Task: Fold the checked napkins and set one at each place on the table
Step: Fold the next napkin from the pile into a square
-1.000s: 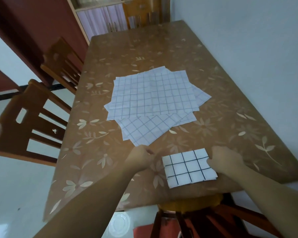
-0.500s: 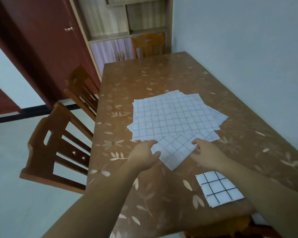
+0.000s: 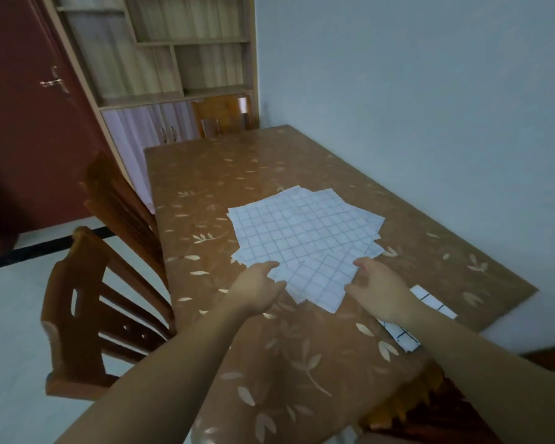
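The front napkin (image 3: 318, 280) lies directly between my hands, the lowest sheet sticking out from under the stack of napkins (image 3: 302, 225) in the middle of the table (image 3: 237, 174). It sits cornerwise, with one corner pointing back at me and its far part tucked under the other sheets. My left hand (image 3: 257, 290) has thumb and fingers curled onto its left edge. My right hand (image 3: 382, 293) does the same at its right corner. It looks like a light pinch on both sides, though the blur makes me less than certain. Neither hand is nearer, so I judge the pull should come straight toward me onto bare table. One folded napkin (image 3: 430, 301) lies by the near edge, partly under my right forearm.
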